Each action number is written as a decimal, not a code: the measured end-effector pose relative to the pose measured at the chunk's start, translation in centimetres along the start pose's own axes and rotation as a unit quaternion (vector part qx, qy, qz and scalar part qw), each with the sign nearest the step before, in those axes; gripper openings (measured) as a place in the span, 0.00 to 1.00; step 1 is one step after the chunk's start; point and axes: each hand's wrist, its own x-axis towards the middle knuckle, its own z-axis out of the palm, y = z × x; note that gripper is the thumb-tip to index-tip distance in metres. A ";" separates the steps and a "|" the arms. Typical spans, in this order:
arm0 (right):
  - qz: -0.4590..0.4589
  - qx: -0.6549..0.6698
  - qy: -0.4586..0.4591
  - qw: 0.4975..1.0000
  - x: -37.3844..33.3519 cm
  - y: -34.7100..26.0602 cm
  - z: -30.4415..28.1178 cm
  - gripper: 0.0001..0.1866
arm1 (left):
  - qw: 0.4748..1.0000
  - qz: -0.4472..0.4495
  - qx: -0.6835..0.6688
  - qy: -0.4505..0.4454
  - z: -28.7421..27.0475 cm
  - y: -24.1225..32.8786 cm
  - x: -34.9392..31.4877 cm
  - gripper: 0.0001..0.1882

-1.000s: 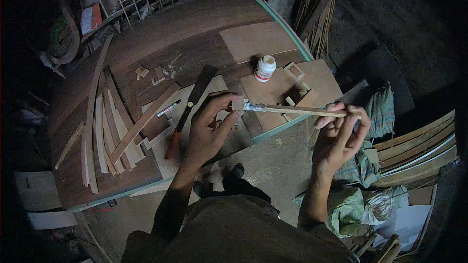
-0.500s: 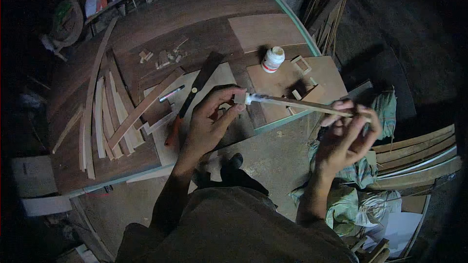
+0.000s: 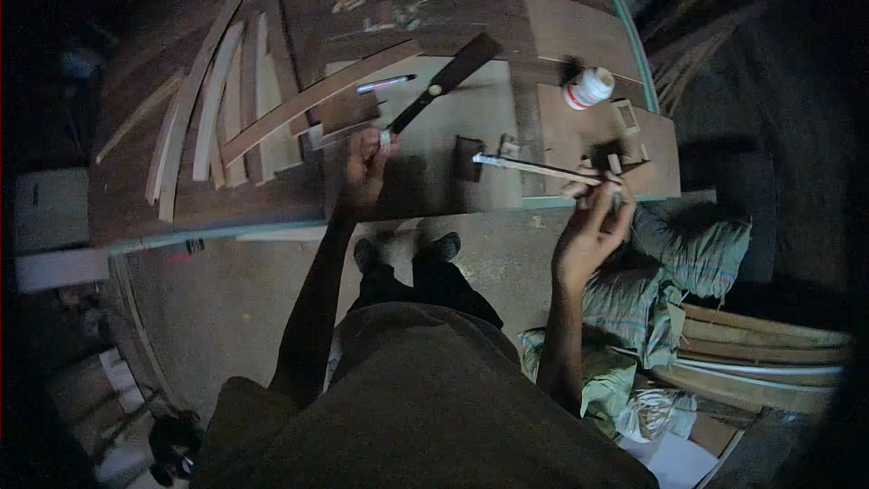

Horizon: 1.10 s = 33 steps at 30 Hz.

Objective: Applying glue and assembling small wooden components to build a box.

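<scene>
In my left hand, pinched between the fingers, is a small wooden block with white, glue-like paste on its end. My right hand grips a thin wooden stick, its tip smeared with the same white stuff and pointing left over the table. A dark, flat-bladed tool with a round brass-coloured pivot lies just beyond my left hand, which hides its handle end. To the far right stands a white plastic bottle with a red band, near a small wooden frame.
Long wooden strips are piled on the table's left. A pen lies beside the dark tool, and small offcuts are scattered farther back. Stuffed woven sacks and curved boards occupy the right side below the table.
My hands have moved apart: the left, with the block, has gone left toward the dark tool, and the stick's tip has come away from the block. The view has shifted.
</scene>
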 end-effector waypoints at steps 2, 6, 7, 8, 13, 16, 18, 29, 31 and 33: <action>0.009 -0.030 -0.051 0.998 -1.6 3.3 2.1 0.09 | 0.922 0.216 0.318 0.055 -2.0 -7.0 -2.4 0.18; -0.048 -0.098 -0.156 0.982 -4.0 10.7 5.9 0.10 | 0.984 0.001 0.178 0.007 -1.3 -16.0 -7.0 0.23; -0.049 -0.102 -0.157 0.981 -4.4 12.1 6.5 0.10 | 0.965 0.030 0.257 -0.045 -0.9 -16.6 -7.1 0.24; -0.060 -0.204 -0.167 0.963 -4.9 13.3 7.1 0.10 | 0.952 0.042 0.293 -0.072 -0.6 -16.6 -6.9 0.24; -0.086 -0.323 -0.212 0.918 -6.4 16.0 9.3 0.09 | 0.929 0.189 0.306 -0.086 -0.4 -11.1 -3.9 0.21; -0.100 -0.306 -0.223 0.920 -7.2 16.3 10.4 0.09 | 0.917 0.226 0.321 -0.069 -1.9 -8.5 -3.7 0.18; -0.054 -0.308 -0.231 0.921 -7.7 16.6 11.0 0.09 | 0.912 0.236 0.328 -0.074 -2.5 -8.0 -4.1 0.17; -0.084 -0.292 -0.222 0.927 -8.6 18.5 12.5 0.08 | 0.792 0.342 0.502 0.068 -2.2 -9.7 -3.7 0.15; -0.115 -0.334 -0.233 0.906 -8.6 18.5 12.5 0.08 | 0.796 0.335 0.501 0.056 -1.8 -10.1 -3.4 0.14; -0.112 -0.343 -0.245 0.900 -8.7 18.6 12.4 0.09 | 0.806 0.331 0.487 0.055 -1.6 -10.4 -3.2 0.14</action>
